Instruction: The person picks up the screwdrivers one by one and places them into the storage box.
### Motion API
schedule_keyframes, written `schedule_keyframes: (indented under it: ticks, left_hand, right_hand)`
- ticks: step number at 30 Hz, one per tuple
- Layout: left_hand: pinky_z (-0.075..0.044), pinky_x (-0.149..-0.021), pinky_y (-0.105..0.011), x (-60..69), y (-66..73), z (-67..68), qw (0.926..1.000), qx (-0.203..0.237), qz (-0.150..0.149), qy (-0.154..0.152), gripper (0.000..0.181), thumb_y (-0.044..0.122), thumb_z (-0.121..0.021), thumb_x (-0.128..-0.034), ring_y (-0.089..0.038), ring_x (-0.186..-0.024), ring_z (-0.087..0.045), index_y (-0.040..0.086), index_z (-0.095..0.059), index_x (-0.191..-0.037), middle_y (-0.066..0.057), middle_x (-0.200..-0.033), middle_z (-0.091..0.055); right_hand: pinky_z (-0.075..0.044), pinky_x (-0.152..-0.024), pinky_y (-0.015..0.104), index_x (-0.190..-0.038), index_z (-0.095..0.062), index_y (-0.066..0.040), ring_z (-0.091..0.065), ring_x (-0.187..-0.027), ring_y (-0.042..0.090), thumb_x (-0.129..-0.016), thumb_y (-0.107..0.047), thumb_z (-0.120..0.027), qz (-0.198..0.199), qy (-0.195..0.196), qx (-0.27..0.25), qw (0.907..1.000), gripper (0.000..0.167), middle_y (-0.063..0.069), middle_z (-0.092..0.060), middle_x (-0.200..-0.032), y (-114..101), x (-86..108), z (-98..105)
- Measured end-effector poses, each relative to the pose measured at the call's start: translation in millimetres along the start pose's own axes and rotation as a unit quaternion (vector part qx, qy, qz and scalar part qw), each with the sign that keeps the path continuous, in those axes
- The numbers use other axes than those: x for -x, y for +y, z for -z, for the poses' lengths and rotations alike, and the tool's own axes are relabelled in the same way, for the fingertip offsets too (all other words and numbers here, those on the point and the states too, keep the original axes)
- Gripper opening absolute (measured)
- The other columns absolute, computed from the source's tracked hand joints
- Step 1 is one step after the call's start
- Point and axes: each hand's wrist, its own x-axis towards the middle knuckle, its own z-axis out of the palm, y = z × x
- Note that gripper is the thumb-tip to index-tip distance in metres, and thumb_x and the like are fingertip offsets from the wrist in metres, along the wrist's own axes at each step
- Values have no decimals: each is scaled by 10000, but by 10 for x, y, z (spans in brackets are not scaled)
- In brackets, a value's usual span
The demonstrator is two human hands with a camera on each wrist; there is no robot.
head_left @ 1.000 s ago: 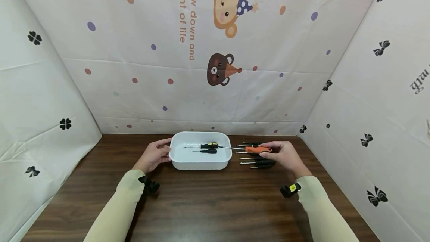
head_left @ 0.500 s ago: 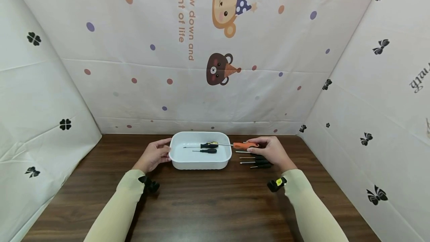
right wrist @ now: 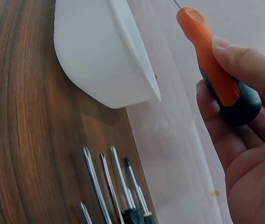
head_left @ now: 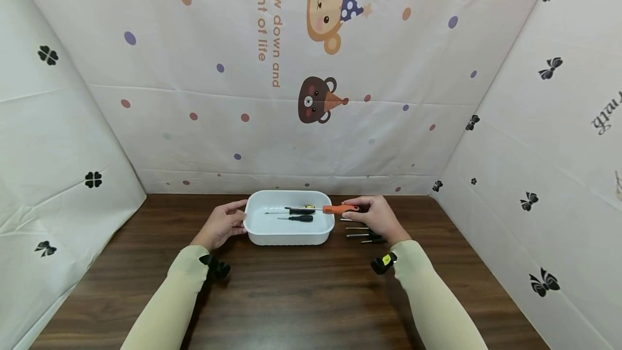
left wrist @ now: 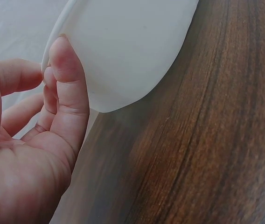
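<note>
A white plastic tub (head_left: 289, 239) stands toward the back of the table. My left hand (head_left: 218, 226) pinches its left rim, with thumb and fingers on the wall (left wrist: 137, 60) in the left wrist view. In my right hand (head_left: 378, 219) is a screwdriver (head_left: 336, 209) with an orange and black handle, gripped between thumb and fingers. Its shaft points left over the tub's right side, and the handle hangs above the right rim. A small black screwdriver (head_left: 302, 219) lies inside the tub, beside a larger black and yellow screwdriver (head_left: 297, 211) partly covered by the held shaft.
Several more screwdrivers (right wrist: 97, 186) lie side by side on the wooden table (head_left: 301, 296), right of the tub, tips pointing left. My right hand partly covers them in the head view. Patterned white cloth (head_left: 272, 145) rises behind and on both sides.
My right hand has carried the orange screwdriver leftward from above the screwdrivers on the table until its shaft reaches over the tub. The left hand and the tub have stayed put.
</note>
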Motion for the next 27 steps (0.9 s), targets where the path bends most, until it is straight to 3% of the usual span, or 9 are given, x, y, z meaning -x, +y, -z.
schedule_keyframes:
  ticks: [7,11,21,27]
  left_hand:
    - [-607,-693,-257,0,3,0,10000,13,6,-6,565,26,-549,-1018,-116,-726,-643,49,-404,-1564,-111,-1030,-653]
    - [-608,-701,-260,2,9,-2,10000,20,6,-10,568,33,-554,-1019,-116,-735,-648,52,-402,-1566,-102,-1025,-659]
    - [-610,-706,-262,3,12,-5,10000,-8,6,-1,556,26,-545,-1024,-121,-744,-652,50,-408,-1562,-115,-1046,-657]
    - [-610,-703,-260,5,13,-1,10000,22,5,-12,556,28,-551,-1024,-122,-738,-649,49,-410,-1561,-90,-1019,-660]
  right_hand:
    - [-572,-685,329,-1112,-809,-219,-621,-839,190,-797,-336,-886,-1,-76,-133,9999,346,62,-760,-1103,-14,-96,-140]
    - [-570,-700,275,-1125,-807,-211,-639,-856,182,-805,-327,-880,34,-64,-12,10000,349,62,-757,-1128,-9,-155,-215]
    - [-522,-676,289,-1119,-809,-222,-605,-848,190,-809,-323,-879,-148,-46,43,9999,334,46,-748,-1154,-78,-242,-416]
    - [-514,-663,281,-1119,-811,-184,-606,-839,173,-808,-302,-880,-59,-151,26,9999,340,54,-759,-1122,-106,-300,-534]
